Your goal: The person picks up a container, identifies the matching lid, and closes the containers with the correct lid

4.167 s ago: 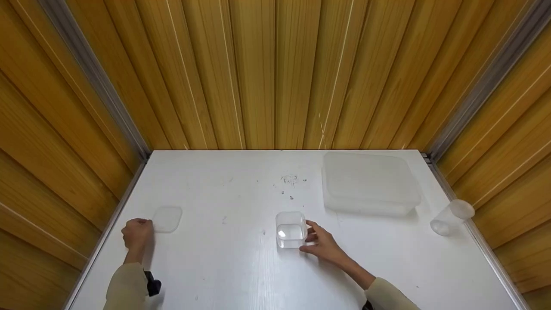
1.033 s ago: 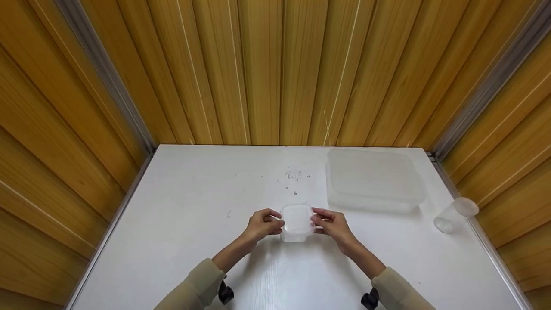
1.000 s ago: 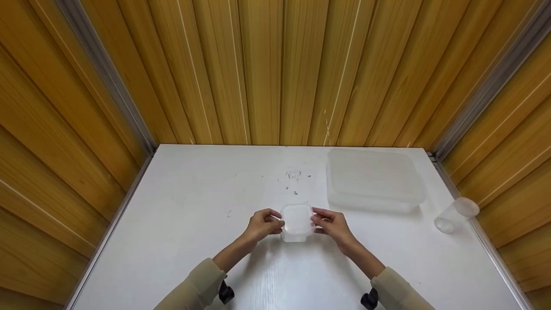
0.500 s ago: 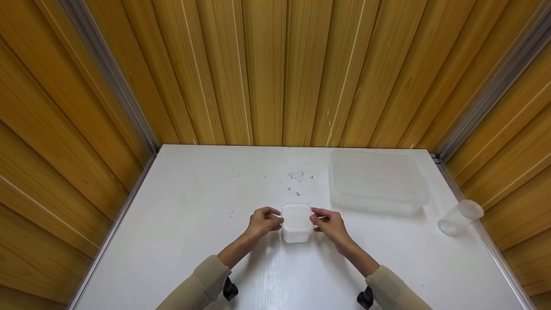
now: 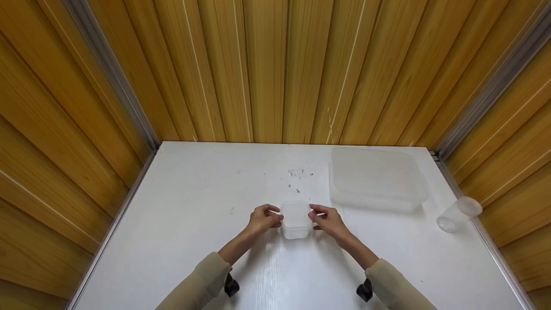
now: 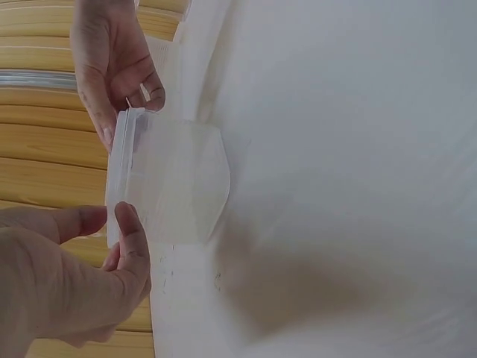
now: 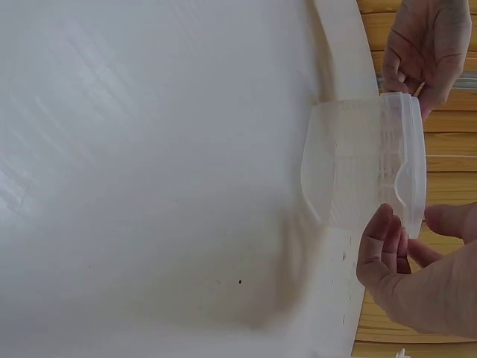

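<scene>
A small square clear plastic food container (image 5: 296,234) stands upright on the white table, its translucent lid (image 5: 295,212) lying over the top. At the lid's left edge my left hand (image 5: 261,220) pinches the rim between thumb and fingers. My right hand (image 5: 330,221) does the same at the right edge. In the left wrist view, the lid (image 6: 118,175) sits on the mouth of the container (image 6: 182,175). The right wrist view shows a curved tab on the lid (image 7: 414,160). Whether the lid is snapped down cannot be told.
At the back right lies a large translucent lidded box (image 5: 376,178). Near the right table edge stands a clear cylindrical cup (image 5: 459,214). Dark marks (image 5: 296,173) spot the table (image 5: 193,185) behind the container. Wood-patterned panels enclose the back and sides.
My left hand has brought the lid from the table's left side onto the container. My right hand has shifted from the container's side to the lid's edge. The lid now sits flatter.
</scene>
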Demonstrator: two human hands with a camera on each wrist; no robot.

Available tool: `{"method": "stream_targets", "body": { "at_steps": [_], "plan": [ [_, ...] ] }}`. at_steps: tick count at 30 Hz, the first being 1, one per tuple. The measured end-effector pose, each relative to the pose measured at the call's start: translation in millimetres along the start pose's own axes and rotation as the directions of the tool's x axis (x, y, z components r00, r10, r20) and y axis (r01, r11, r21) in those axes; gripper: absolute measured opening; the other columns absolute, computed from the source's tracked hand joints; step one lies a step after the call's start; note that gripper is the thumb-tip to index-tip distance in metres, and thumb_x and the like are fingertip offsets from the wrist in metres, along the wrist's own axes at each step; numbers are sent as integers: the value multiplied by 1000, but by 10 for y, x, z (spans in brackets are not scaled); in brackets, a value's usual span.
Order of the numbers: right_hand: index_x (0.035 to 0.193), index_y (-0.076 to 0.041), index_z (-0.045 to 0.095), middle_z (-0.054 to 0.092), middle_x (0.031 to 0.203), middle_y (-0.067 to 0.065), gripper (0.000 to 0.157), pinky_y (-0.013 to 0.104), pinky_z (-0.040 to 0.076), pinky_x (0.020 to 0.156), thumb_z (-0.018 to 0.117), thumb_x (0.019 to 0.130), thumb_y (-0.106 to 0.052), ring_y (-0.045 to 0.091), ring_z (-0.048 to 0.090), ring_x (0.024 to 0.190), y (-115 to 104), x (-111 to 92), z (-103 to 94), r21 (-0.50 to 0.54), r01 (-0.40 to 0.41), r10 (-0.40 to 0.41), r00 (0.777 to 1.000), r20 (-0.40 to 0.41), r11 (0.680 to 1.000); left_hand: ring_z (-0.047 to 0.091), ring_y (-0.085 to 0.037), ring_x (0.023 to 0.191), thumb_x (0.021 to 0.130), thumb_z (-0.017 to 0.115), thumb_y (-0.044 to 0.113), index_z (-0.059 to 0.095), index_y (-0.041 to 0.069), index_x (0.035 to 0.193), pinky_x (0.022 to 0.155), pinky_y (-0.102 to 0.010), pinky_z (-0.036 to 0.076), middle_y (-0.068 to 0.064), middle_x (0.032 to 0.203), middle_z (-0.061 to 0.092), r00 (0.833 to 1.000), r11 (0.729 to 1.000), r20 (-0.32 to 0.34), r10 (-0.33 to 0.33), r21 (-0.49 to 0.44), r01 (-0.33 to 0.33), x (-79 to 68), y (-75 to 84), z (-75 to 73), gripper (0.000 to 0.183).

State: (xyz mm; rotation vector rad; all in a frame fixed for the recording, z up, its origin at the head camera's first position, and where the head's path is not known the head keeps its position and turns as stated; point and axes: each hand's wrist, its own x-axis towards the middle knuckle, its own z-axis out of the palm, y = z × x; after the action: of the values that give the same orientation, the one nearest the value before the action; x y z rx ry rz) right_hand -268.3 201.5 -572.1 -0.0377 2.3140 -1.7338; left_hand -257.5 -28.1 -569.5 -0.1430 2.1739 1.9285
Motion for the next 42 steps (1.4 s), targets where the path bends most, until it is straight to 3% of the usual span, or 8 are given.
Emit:
{"method": "stream_targets", "body": {
  "at_steps": [9, 17, 25, 36, 42],
  "plan": [
    [142, 13, 50, 60, 120, 19, 48, 26, 61, 75, 61, 102, -10, 12, 60, 92, 9, 1, -39, 16, 12, -13, 998, 55, 1000, 74, -18, 81, 90, 70, 1, 63, -11, 118, 84, -40, 63, -14, 92, 71, 1000, 1000, 3, 21, -2, -21, 7, -12, 18, 31],
    [143, 10, 51, 57, 122, 19, 44, 26, 61, 76, 57, 103, -8, 13, 60, 93, 3, -21, -32, 4, -6, 6, 1000, 31, 1000, 71, -13, 79, 89, 70, 1, 61, -14, 121, 87, -40, 63, -14, 94, 69, 998, 998, 13, 63, -24, -63, 6, -51, 28, 36],
    [145, 11, 47, 56, 120, 18, 46, 27, 62, 77, 57, 103, -5, 13, 60, 93, 2, -44, -51, 34, -29, 28, 999, 45, 999, 69, -10, 79, 90, 71, 1, 63, -11, 123, 83, -31, 63, -12, 95, 68, 999, 998, 13, 50, -32, -49, 9, -65, 49, 36],
    [146, 8, 48, 57, 119, 16, 48, 30, 62, 76, 60, 102, -8, 12, 60, 90, 3, -34, -52, 8, -12, 11, 999, 47, 1000, 69, -12, 83, 92, 68, -1, 62, -13, 126, 85, -32, 63, -14, 97, 68, 998, 998, 15, 53, -20, -52, -9, -30, 23, 36],
    [145, 9, 49, 59, 116, 15, 49, 28, 62, 76, 62, 101, -9, 10, 60, 88, 6, -27, -51, 9, 0, 0, 998, 61, 1000, 68, -10, 79, 92, 69, -1, 63, -13, 125, 82, -30, 63, -10, 93, 67, 998, 998, 16, 54, -44, -53, 17, -89, 4, 35]
  ]
}}
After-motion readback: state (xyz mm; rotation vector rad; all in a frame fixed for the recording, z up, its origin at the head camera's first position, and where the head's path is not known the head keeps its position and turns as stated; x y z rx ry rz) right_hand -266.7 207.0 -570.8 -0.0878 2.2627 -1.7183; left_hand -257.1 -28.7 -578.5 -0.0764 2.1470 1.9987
